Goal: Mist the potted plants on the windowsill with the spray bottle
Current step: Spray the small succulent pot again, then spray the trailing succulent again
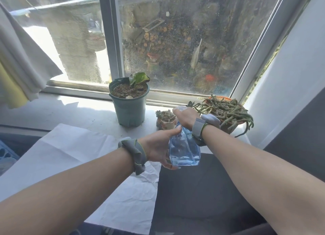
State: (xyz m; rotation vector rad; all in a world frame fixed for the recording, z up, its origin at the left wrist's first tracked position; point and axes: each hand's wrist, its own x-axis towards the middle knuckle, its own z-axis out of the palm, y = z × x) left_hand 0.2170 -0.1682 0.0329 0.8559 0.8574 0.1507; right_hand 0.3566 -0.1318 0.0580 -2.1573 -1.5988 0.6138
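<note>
Three potted plants stand on the white sunlit windowsill (70, 109). Largest is the wide terracotta-coloured bowl of trailing green rope-like stems (226, 111) at the right end, its strands spilling over the rim. Next is the tall grey-green plastic pot with brown soil and a single green leaf (129, 102), close against the window frame. Smallest is the little tan ceramic pot of pale succulents (165, 119), between the other two.

There is one clear, blue-tinted plastic spray bottle (183, 150), partly filled with water, held in front of the small pot. The left hand (158, 146) wraps its lower body, thumb pressed against the side. The right hand (185, 117) is closed over the pale spray head on top. Each wrist wears one grey fabric band (136, 153).
</note>
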